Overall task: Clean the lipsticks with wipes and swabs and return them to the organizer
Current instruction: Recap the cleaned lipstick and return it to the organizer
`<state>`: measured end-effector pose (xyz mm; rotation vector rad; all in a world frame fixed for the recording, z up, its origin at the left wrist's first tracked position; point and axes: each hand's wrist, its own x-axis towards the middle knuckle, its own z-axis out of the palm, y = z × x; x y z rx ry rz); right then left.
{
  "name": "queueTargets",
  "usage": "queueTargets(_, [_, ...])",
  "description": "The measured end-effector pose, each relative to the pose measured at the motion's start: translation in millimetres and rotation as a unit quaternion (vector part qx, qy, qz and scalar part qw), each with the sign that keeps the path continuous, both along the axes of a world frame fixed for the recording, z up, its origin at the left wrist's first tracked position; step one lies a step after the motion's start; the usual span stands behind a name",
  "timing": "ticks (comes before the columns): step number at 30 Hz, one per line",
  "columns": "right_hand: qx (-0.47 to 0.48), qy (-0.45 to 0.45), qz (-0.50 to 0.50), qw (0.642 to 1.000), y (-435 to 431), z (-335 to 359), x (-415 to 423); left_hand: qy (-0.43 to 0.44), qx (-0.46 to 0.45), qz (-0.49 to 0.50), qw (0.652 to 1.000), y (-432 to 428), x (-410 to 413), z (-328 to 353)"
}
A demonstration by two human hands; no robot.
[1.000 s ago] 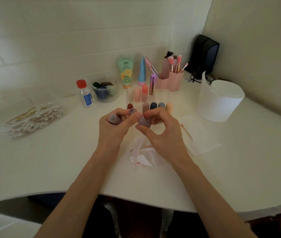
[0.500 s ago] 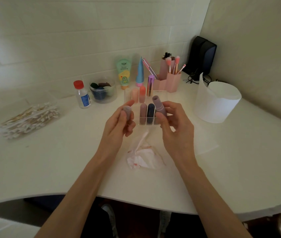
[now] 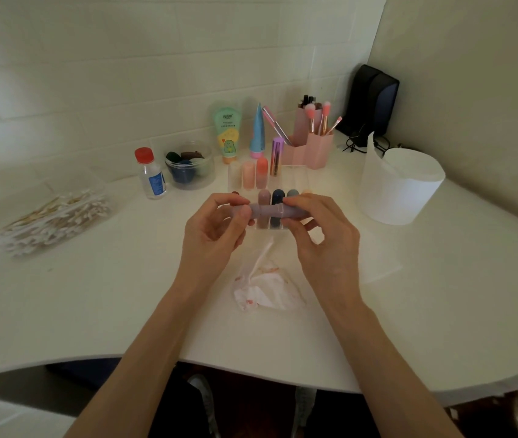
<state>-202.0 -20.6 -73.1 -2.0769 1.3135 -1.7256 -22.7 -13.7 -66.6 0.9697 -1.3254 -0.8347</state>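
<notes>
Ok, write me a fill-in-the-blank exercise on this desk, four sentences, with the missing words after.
1. The left hand and the right hand grip exactly ____ lipstick between them.
2. The small bottle has a ____ cap.
3. The cotton swabs lie on the person's ____ side.
4. The makeup brushes stand in a ____ holder.

Missing words: one; red; left; pink.
</notes>
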Motion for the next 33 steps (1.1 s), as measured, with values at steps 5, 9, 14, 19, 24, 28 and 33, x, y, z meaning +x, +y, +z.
queueTargets(5, [-0.019, 0.043, 0.013, 0.999, 1.3, -2.6, 7.0, -0.052, -0.025, 0.020, 0.998, 1.0, -2.5, -3.0])
queueTargets(9, [-0.021, 0.051, 0.001, 0.998, 0.9, -6.9, 8.9, -0.061, -0.015, 0.044, 0.997, 0.7, -2.2, -4.3])
queueTargets(14, [-0.024, 0.055, -0.005, 0.998, 0.7, -14.4, 13.0, -0.074, -0.028, 0.060, 0.995, -1.2, 0.2, -7.6])
queueTargets(19, [0.048, 0.044, 0.014, 0.998, 1.5, -14.2, 11.6, -0.135, -0.057, 0.080, 0.986, -6.6, 3.2, -3.7])
queueTargets(24, [0.069, 0.049, -0.032, 0.996, 1.3, -12.2, 12.7, -0.142, -0.074, 0.125, 0.979, -15.7, 13.4, 9.2])
queueTargets(28, [0.087, 0.066, -0.069, 0.992, 2.2, -10.1, 14.6, -0.185, -0.087, 0.164, 0.965, -25.0, 17.0, 12.3])
queueTargets(33, [0.119, 0.064, -0.072, 0.988, 2.3, -8.7, 11.9, -0.235, -0.089, 0.167, 0.953, -35.9, 13.0, 10.3])
